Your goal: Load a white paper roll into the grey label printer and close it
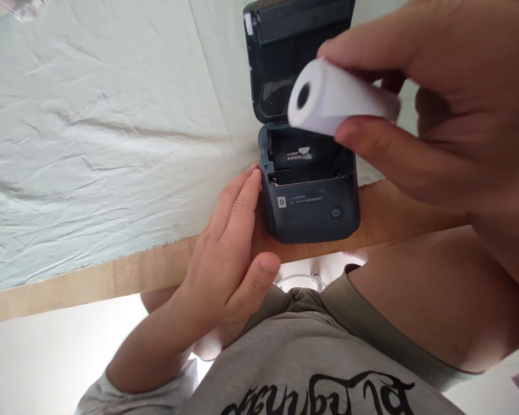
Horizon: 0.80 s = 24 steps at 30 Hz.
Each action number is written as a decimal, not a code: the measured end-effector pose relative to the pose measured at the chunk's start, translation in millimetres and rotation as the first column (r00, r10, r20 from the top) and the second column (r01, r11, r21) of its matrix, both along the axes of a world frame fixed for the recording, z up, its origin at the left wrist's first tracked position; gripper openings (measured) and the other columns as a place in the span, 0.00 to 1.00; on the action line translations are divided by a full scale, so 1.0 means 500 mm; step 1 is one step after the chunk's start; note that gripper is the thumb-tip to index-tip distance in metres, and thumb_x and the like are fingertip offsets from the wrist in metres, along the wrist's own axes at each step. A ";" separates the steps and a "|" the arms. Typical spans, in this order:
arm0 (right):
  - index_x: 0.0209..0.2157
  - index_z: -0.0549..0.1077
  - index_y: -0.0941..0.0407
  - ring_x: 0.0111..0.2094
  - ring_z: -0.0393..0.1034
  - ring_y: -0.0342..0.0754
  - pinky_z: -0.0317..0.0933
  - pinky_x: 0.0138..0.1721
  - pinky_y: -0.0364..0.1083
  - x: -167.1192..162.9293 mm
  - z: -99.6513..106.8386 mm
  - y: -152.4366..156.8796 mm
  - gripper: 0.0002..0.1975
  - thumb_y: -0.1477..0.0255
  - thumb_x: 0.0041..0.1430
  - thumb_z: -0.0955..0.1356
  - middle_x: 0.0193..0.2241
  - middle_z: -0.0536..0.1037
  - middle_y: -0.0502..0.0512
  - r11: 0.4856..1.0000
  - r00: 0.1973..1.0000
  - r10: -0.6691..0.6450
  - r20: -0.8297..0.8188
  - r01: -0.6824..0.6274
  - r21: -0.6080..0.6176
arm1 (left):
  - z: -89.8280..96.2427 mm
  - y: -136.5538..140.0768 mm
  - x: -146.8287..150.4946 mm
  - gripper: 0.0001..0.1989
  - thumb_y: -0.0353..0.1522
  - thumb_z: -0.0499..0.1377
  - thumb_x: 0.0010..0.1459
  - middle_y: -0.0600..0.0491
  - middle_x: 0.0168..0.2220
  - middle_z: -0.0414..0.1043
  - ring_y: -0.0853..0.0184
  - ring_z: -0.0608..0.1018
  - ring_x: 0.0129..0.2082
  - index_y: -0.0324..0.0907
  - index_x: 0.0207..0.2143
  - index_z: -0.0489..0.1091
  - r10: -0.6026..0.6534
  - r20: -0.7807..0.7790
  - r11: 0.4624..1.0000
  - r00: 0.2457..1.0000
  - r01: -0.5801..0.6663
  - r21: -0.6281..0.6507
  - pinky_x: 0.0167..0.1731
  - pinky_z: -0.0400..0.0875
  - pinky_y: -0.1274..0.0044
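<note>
Paper roll (343, 106): white, dark round hole in the near end; held in the air over the open printer (311, 222), across part of its view.
Right hand (445, 109): pinching the roll between thumb and fingers; some fingertips hidden behind it.
Left hand (227, 248): flat and holding nothing, fingers together, thumb apart, fingertips at the printer's left side; firmness of contact cannot be told.
Printer: dark blue-grey, on the table edge; lid (268, 63) raised, its top cut off by the frame.
Table surface: pale, creased cloth (112, 173), with a bare wooden edge (134, 271) in front.
Room: bright white floor (47, 351) below; grey shirt (303, 351) and olive shorts (376, 323) on the seated person.
Hard to make out: small print on the printer; dark right part of its compartment; clear object (23, 8), cut off at upper left; roll's far end, blurred.
</note>
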State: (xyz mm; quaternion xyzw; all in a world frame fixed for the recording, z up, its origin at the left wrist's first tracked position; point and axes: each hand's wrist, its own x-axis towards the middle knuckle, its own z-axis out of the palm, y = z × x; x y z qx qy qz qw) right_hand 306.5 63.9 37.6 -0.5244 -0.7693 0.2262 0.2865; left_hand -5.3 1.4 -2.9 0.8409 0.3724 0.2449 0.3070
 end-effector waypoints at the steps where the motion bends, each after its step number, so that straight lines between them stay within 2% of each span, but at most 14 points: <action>1: 0.64 0.84 0.39 0.62 0.76 0.45 0.70 0.80 0.50 -0.013 -0.001 -0.003 0.29 0.42 0.78 0.63 0.51 0.81 0.45 0.999 0.998 0.006 0.065 -0.009 0.041 | 0.001 0.000 -0.001 0.43 0.62 0.46 0.86 0.42 0.88 0.59 0.42 0.69 0.86 0.55 0.92 0.48 -0.005 -0.002 1.000 1.000 0.005 -0.004 0.83 0.73 0.48; 3: 0.67 0.80 0.40 0.59 0.80 0.45 0.76 0.75 0.53 -0.031 -0.005 -0.006 0.27 0.50 0.81 0.59 0.53 0.83 0.43 0.990 0.982 0.020 0.187 -0.046 0.136 | 0.000 -0.002 -0.004 0.44 0.63 0.46 0.85 0.41 0.88 0.60 0.41 0.70 0.85 0.54 0.92 0.48 -0.009 -0.012 1.000 1.000 0.009 -0.004 0.82 0.75 0.48; 4: 0.66 0.80 0.40 0.58 0.81 0.44 0.78 0.72 0.53 -0.036 -0.006 -0.005 0.24 0.53 0.80 0.61 0.54 0.84 0.42 0.990 0.981 -0.002 0.191 -0.025 0.138 | -0.001 -0.003 -0.004 0.45 0.63 0.45 0.85 0.41 0.87 0.60 0.41 0.71 0.84 0.53 0.92 0.48 -0.009 -0.018 1.000 1.000 0.009 -0.001 0.81 0.76 0.48; 6: 0.62 0.82 0.42 0.55 0.82 0.45 0.77 0.71 0.56 -0.041 -0.008 0.001 0.21 0.54 0.76 0.66 0.54 0.84 0.41 0.989 0.979 -0.068 0.194 0.042 0.139 | -0.003 -0.004 -0.005 0.46 0.64 0.45 0.85 0.39 0.87 0.61 0.41 0.71 0.84 0.51 0.92 0.48 -0.012 -0.022 1.000 1.000 0.013 0.011 0.80 0.76 0.49; 9: 0.55 0.84 0.45 0.52 0.81 0.44 0.71 0.78 0.63 -0.042 -0.006 0.013 0.18 0.51 0.75 0.69 0.51 0.85 0.41 0.987 0.967 -0.130 0.221 0.105 0.122 | -0.002 -0.003 -0.007 0.44 0.61 0.45 0.87 0.37 0.86 0.61 0.42 0.71 0.84 0.49 0.92 0.47 -0.040 -0.017 0.999 0.999 0.040 0.015 0.80 0.75 0.51; 12: 0.47 0.85 0.47 0.49 0.80 0.41 0.69 0.78 0.63 -0.039 -0.004 0.015 0.18 0.57 0.79 0.65 0.45 0.85 0.39 0.995 0.972 -0.052 0.231 0.030 0.097 | 0.000 -0.001 -0.008 0.44 0.61 0.46 0.87 0.36 0.86 0.62 0.42 0.72 0.83 0.49 0.91 0.47 -0.055 -0.007 0.998 0.998 0.055 0.000 0.80 0.76 0.51; 15: 0.45 0.86 0.48 0.47 0.78 0.39 0.70 0.76 0.59 -0.030 -0.003 0.006 0.22 0.53 0.82 0.63 0.43 0.85 0.39 0.994 0.970 -0.033 0.240 0.007 0.110 | -0.007 -0.004 -0.002 0.44 0.60 0.46 0.87 0.36 0.86 0.62 0.40 0.72 0.83 0.49 0.91 0.48 -0.038 0.008 0.999 0.999 0.038 0.005 0.80 0.76 0.49; 18: 0.43 0.86 0.48 0.47 0.78 0.38 0.75 0.64 0.52 -0.022 -0.006 -0.005 0.22 0.50 0.81 0.66 0.46 0.86 0.40 0.993 0.987 0.033 0.160 -0.051 0.111 | -0.019 -0.010 0.007 0.43 0.61 0.45 0.86 0.38 0.86 0.63 0.40 0.73 0.83 0.52 0.91 0.46 0.008 0.048 1.000 0.999 -0.009 0.025 0.80 0.76 0.48; 20: 0.40 0.86 0.48 0.45 0.79 0.37 0.76 0.54 0.49 -0.019 -0.011 -0.011 0.17 0.56 0.79 0.69 0.45 0.86 0.40 0.986 0.991 0.125 0.057 -0.130 0.106 | -0.024 -0.013 0.013 0.44 0.62 0.46 0.85 0.42 0.87 0.63 0.39 0.73 0.83 0.57 0.91 0.42 0.028 0.063 0.999 0.998 -0.029 0.029 0.79 0.77 0.45; 22: 0.39 0.86 0.46 0.45 0.80 0.37 0.79 0.50 0.48 -0.016 -0.015 -0.016 0.12 0.61 0.77 0.70 0.43 0.85 0.40 0.980 0.984 0.175 -0.009 -0.174 0.096 | -0.023 -0.013 0.016 0.43 0.62 0.46 0.85 0.45 0.87 0.62 0.37 0.73 0.83 0.62 0.92 0.38 0.026 0.052 0.999 0.998 -0.028 0.031 0.78 0.78 0.42; 24: 0.40 0.87 0.44 0.45 0.81 0.36 0.81 0.50 0.47 -0.011 -0.017 -0.020 0.11 0.62 0.77 0.71 0.45 0.86 0.40 0.974 0.977 0.212 -0.033 -0.208 0.086 | -0.021 -0.011 0.018 0.42 0.61 0.47 0.85 0.48 0.87 0.62 0.38 0.73 0.83 0.65 0.92 0.38 0.020 0.050 0.999 0.999 -0.021 0.038 0.78 0.78 0.43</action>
